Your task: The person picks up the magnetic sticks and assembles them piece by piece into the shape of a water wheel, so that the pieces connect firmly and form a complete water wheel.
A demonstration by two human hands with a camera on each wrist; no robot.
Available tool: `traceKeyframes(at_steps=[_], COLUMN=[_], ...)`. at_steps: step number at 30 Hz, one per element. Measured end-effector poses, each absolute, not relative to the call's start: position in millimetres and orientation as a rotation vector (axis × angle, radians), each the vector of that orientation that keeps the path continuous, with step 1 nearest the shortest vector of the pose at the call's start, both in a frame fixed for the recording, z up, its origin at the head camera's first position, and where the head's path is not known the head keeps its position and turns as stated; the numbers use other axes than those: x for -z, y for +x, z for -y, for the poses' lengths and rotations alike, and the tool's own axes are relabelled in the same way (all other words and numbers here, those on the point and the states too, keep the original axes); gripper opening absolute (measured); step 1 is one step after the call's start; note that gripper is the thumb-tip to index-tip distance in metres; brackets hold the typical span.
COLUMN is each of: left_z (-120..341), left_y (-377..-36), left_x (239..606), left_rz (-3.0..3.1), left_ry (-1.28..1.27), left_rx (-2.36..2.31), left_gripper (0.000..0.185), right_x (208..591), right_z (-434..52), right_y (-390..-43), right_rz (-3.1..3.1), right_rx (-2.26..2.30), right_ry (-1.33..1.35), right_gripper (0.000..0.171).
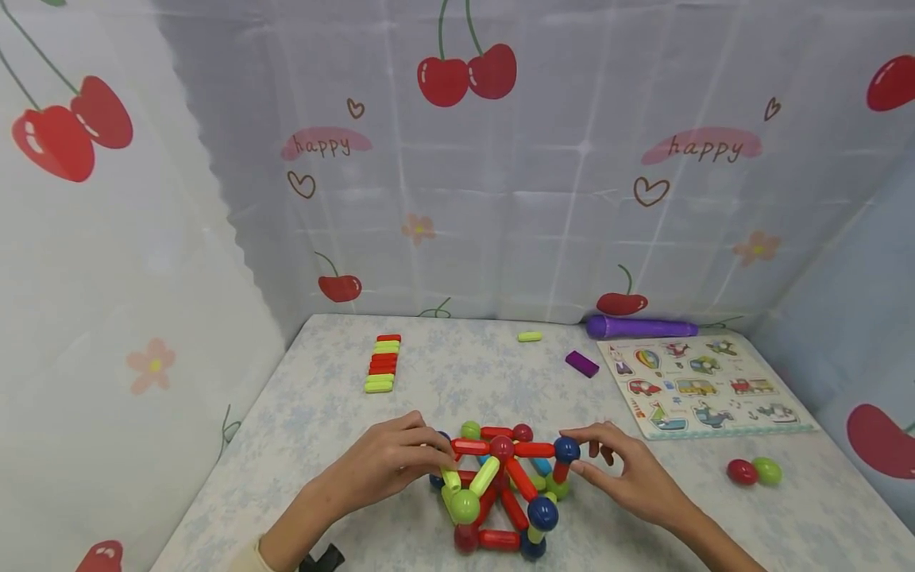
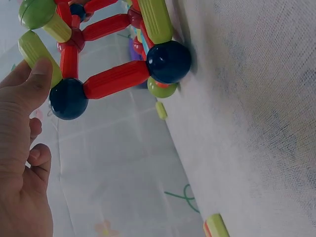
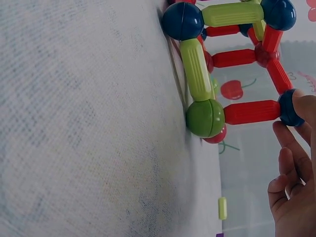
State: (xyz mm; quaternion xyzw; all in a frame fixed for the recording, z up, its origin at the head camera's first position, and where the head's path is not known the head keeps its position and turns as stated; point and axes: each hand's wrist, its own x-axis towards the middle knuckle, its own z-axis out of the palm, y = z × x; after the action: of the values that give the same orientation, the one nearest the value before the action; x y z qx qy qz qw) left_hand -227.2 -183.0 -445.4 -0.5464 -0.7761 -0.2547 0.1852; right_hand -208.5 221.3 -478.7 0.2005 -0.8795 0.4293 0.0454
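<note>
Rod-and-ball frame (image 1: 500,488) held at both upper corners.
Left hand (image 1: 389,461) and right hand (image 1: 629,473) pinch blue balls; steady, level support is judged necessary next.

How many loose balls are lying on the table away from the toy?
2: a red ball and a green ball, touching, on the table's right side. Others may be hidden.

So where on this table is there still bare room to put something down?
Bare cloth lies between the stack of rods and the table's left edge, and between that stack and the purple block, broken only by one green rod. It is crowded near the front, where both hands flank the ball-and-rod frame, and at the puzzle board.
</note>
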Motion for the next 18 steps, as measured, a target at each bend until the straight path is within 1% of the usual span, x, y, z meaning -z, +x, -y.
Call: traceKeyframes(at_steps=[14,18], left_z=[180.3,190.6], left_y=[-228.1,-235.1], left_x=[449.6,441.1], left_rz=[2.198,2.204], left_ry=[-1.536,-1.455], left_rx=[0.661,0.718], left_gripper=[0.037,0.038], right_x=[479.2,479.8], right_z=[-221.2,-220.8], right_y=[-207.7,-207.7], right_rz=[2.680,2.678], right_rx=[-1.305,-1.312], right_ry=[0.613,0.612], right_gripper=[0.037,0.037])
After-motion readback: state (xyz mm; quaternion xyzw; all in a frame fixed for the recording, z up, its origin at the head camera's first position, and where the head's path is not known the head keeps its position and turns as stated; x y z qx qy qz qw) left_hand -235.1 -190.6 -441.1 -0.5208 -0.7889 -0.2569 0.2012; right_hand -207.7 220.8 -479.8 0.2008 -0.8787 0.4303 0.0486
